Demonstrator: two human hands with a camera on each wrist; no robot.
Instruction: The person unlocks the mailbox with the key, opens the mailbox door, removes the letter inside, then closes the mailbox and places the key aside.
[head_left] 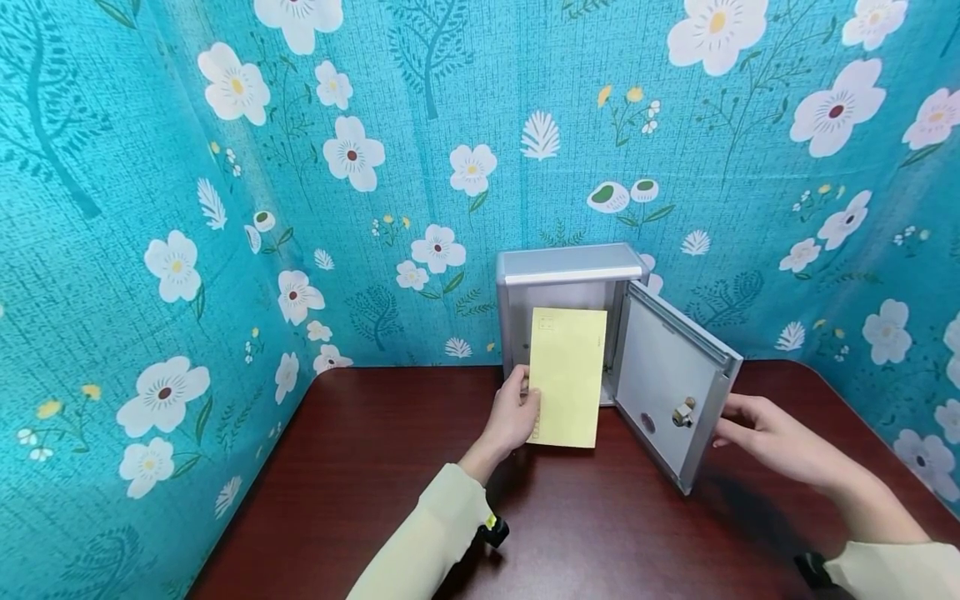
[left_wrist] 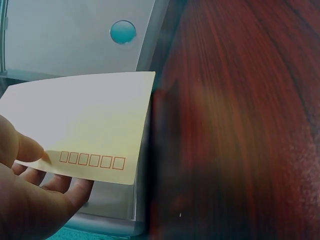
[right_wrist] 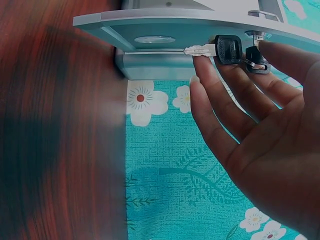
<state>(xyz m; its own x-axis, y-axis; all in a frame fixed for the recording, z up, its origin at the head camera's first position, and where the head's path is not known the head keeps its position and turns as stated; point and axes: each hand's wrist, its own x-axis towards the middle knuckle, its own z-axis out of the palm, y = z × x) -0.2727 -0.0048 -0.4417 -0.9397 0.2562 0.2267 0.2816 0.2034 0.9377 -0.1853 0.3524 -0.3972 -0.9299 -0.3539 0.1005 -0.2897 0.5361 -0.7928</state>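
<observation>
My left hand [head_left: 513,414] pinches the left edge of a yellow envelope [head_left: 568,375], thumb on the front and fingers behind. The envelope stands upright before the opening of a silver metal box [head_left: 573,265]. Small red squares are printed along one end of it in the left wrist view. The box door [head_left: 667,379] is swung out to the right, its lock latch [head_left: 683,412] on the inner face. Behind the door's outer edge is my right hand [head_left: 772,437]. There it pinches a black-headed key [right_wrist: 258,64] in the lock, while a second key [right_wrist: 227,50] hangs on the same ring across the fingers.
A dark red-brown wooden table [head_left: 360,467] bears the box near its back edge. Blue floral cloth [head_left: 420,183] rises behind and at both sides. Black wrist cameras [head_left: 495,531] sit at both sleeves. The open door juts toward the front of the table.
</observation>
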